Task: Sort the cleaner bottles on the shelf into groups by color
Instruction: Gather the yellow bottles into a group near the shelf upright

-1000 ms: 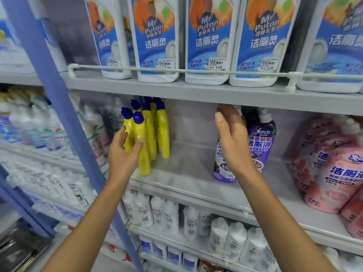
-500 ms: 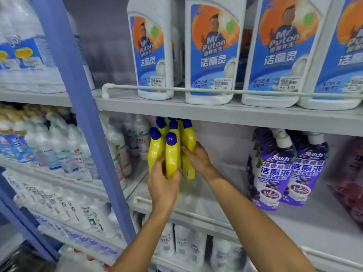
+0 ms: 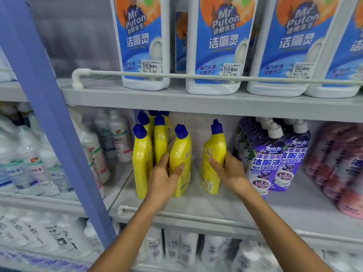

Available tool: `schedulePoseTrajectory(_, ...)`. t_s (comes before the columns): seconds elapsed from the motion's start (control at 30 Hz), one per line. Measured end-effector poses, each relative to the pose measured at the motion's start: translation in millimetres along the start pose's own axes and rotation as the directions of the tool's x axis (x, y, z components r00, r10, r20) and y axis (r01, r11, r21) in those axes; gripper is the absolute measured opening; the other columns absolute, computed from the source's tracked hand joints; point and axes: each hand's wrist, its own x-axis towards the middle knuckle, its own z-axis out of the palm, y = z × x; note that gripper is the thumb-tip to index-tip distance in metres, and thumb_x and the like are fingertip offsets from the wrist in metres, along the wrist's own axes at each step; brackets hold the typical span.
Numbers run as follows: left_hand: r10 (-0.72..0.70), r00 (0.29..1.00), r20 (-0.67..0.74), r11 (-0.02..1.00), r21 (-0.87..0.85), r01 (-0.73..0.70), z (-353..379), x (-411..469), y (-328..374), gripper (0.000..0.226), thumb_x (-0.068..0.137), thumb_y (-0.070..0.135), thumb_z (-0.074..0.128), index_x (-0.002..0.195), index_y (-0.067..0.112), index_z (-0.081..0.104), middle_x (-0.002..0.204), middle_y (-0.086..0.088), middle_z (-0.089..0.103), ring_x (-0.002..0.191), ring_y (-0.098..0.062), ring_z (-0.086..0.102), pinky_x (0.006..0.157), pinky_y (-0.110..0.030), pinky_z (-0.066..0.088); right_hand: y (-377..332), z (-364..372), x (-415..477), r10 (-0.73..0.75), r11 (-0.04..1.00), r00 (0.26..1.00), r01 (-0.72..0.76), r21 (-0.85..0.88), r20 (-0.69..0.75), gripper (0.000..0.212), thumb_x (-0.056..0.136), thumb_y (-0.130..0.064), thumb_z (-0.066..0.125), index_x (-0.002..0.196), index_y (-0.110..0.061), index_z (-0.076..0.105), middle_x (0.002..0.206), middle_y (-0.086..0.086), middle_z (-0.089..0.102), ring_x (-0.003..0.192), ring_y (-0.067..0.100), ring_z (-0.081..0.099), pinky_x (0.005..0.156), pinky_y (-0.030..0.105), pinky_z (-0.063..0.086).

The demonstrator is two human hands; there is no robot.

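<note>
With our left hand (image 3: 167,173) clasping the front glossy yellow plastic bottle with a blue cap (image 3: 181,160) and our right hand (image 3: 228,171) gripping a lone matching bottle (image 3: 213,158), we'd slide the loner upright along the grey shelf (image 3: 216,205) into the cluster.

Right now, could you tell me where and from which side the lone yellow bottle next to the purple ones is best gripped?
Grip the lone yellow bottle around its wide lower body, coming from the front, as the right hand does. It stands upright with a narrow angled neck and blue cap, a poorer hold. The purple bottles stand close on its right, so the front and left look freer.
</note>
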Motion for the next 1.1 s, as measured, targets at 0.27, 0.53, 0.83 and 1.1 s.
schedulePoseTrajectory(0.27,0.078,0.995,-0.064,0.993,0.09,-0.072,36,28,-6,0.024,0.095,0.028,0.072,0.109,0.017,0.058,0.091,-0.003,0.067,0.083,-0.025,0.064,0.077,-0.045,0.056,13,-14,-22,0.006,0.982,0.996,-0.022,0.186,0.085,0.05,0.086,-0.056,0.067,0.125,-0.026,0.059,0.115,-0.006,0.074,0.108,0.013,0.07,0.098,0.047,0.055)
schedulePoseTrajectory(0.53,-0.127,0.989,-0.07,0.99,0.052,0.13,50,55,7,0.04,0.078,0.029,0.085,0.1,0.013,0.056,0.096,-0.008,0.068,0.089,-0.028,0.066,0.08,-0.043,0.056,1,-9,-14,-0.007,0.994,1.0,0.009,0.106,-0.022,0.032,0.095,-0.037,0.071,0.118,-0.016,0.064,0.105,0.002,0.075,0.098,0.018,0.071,0.091,0.043,0.056)
schedulePoseTrajectory(0.83,0.033,0.951,0.306,0.943,-0.326,0.073,32,79,10,0.045,0.098,0.034,0.069,0.141,0.03,0.054,0.13,0.013,0.068,0.123,-0.003,0.062,0.106,-0.026,0.049,-1,9,14,0.003,0.997,0.988,-0.015,-0.075,-0.157,0.039,0.094,-0.032,0.072,0.114,-0.001,0.061,0.103,0.017,0.071,0.101,0.038,0.067,0.076,0.031,0.043)
schedulePoseTrajectory(1.1,-0.001,0.992,0.126,0.968,-0.249,0.032,49,87,5,0.061,0.078,0.048,0.087,0.125,0.028,0.053,0.109,0.002,0.07,0.102,-0.013,0.067,0.084,-0.027,0.054,-6,4,24,0.032,0.993,0.987,-0.05,-0.111,-0.158,0.048,0.084,-0.048,0.08,0.111,-0.012,0.064,0.093,0.004,0.07,0.086,0.023,0.066,0.074,0.032,0.049)
